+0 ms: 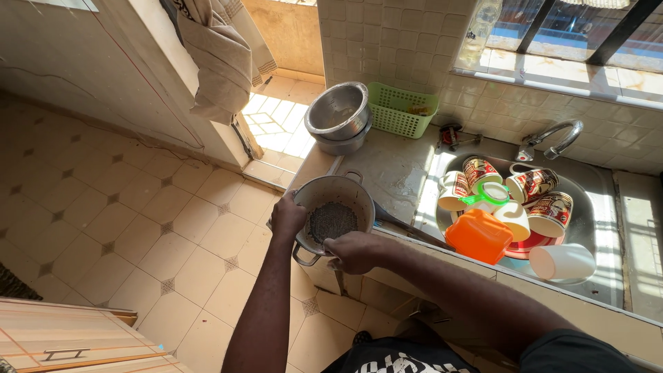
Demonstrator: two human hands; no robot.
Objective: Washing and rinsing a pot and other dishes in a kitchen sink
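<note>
A metal colander [334, 195] with two loop handles rests at the counter's front left corner, partly over the edge. Small dark grains [332, 221] lie in its bottom. My left hand [286, 216] grips its left rim. On the near rim sits my right hand [353, 251], fingers curled over the edge. A dark utensil handle [411, 233] lies beside the colander on the counter.
The sink [594, 207] holds several patterned mugs, an orange plastic jug [478, 237], a green strainer [485, 195] and a white cup [563, 261]. Stacked metal bowls [338, 116] and a green basket [400, 110] stand at the back. A tap [556, 137] is above the sink. Cloth [217, 55] hangs by the doorway. A tiled floor lies to the left.
</note>
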